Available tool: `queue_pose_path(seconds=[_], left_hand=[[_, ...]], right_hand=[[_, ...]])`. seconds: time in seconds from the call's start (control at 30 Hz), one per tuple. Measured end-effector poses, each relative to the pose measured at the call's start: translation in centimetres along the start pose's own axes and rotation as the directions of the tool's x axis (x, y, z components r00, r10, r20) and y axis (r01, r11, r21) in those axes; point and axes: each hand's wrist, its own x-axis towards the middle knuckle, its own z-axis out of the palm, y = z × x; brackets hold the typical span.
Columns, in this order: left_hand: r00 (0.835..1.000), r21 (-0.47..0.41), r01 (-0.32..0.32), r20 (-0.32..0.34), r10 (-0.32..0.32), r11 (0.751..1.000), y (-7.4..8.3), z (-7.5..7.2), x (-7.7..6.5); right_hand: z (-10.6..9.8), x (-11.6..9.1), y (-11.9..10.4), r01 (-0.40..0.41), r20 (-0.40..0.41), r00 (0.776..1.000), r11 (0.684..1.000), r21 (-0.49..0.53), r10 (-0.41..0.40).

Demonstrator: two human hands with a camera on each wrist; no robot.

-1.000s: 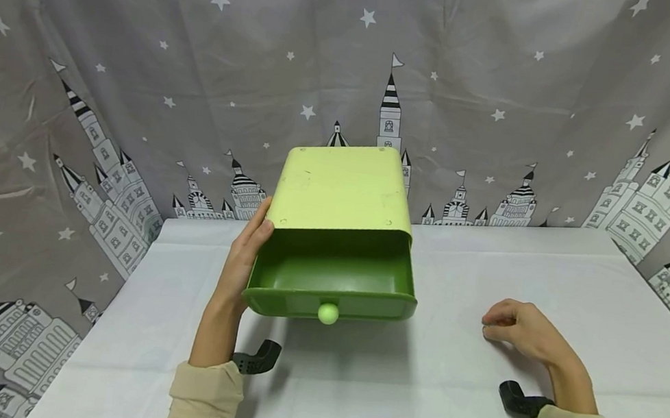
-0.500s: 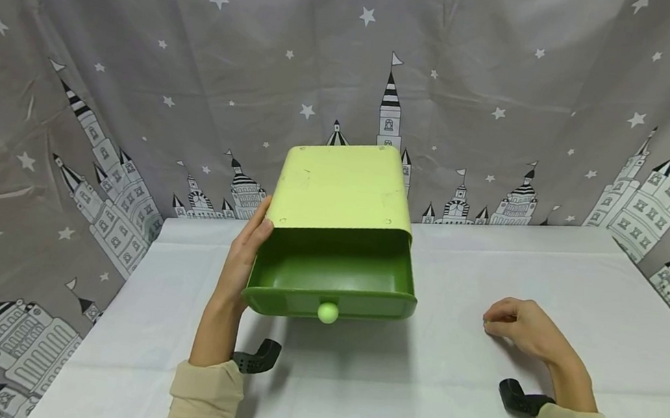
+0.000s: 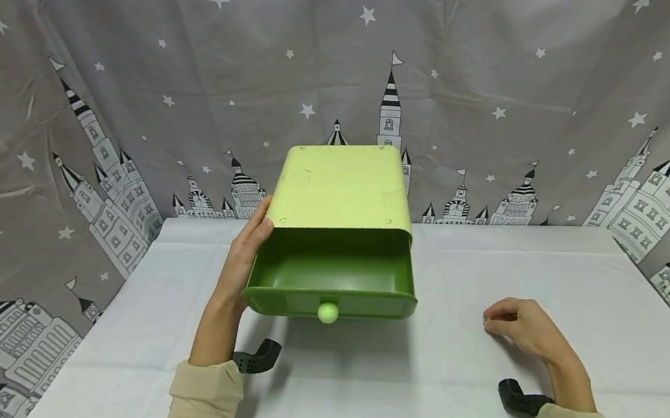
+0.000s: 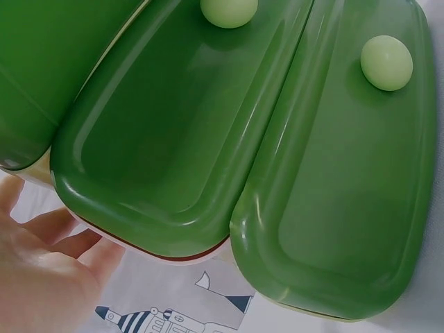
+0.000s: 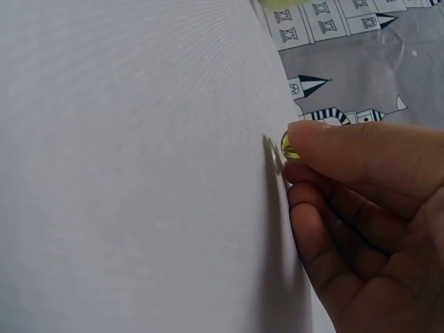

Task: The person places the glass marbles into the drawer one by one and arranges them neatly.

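Note:
A small drawer chest with a pale yellow-green casing (image 3: 340, 185) stands mid-table. Its top drawer (image 3: 330, 303), dark green with a round light-green knob (image 3: 328, 313), is pulled out, and no object shows inside. Along the chest's left side lies my left hand (image 3: 243, 254), thumb near the front top edge; its fingers look extended against the casing in the left wrist view. Two lower drawers (image 4: 166, 132) appear closed there. To the right, my right hand (image 3: 526, 331) pinches a clear marble (image 5: 289, 146) with a yellow swirl between thumb and index finger, just over the cloth.
White cloth (image 3: 443, 401) covers the table. Behind and at the sides hangs a grey curtain (image 3: 255, 41) printed with castles and stars. Each wrist carries a black camera mount (image 3: 258, 357).
The right hand's fingertips have shifted very slightly, and a glint of the marble now shows between them. The left hand and the chest have stayed in place.

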Motion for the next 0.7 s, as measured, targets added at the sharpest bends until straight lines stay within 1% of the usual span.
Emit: queue_pose_path(seconds=[0.23, 0.5, 0.7], left_hand=[[1.000, -0.001, 0.000, 0.002, 0.000, 1.000, -0.13, -0.02, 0.05], [1.000, -0.002, 0.001, 0.000, -0.001, 1.000, -0.11, -0.04, 0.03], [1.000, -0.002, -0.002, -0.004, 0.002, 1.000, 0.02, 0.07, 0.09]], right_hand=[[0.11, -0.01, 0.07, -0.012, -0.008, 1.000, 1.000, 0.014, 0.012], [0.18, 0.05, 0.17, -0.024, -0.003, 1.000, 1.000, 0.007, 0.024], [0.14, 0.07, 0.09, -0.020, -0.003, 1.000, 1.000, 0.008, 0.020]])
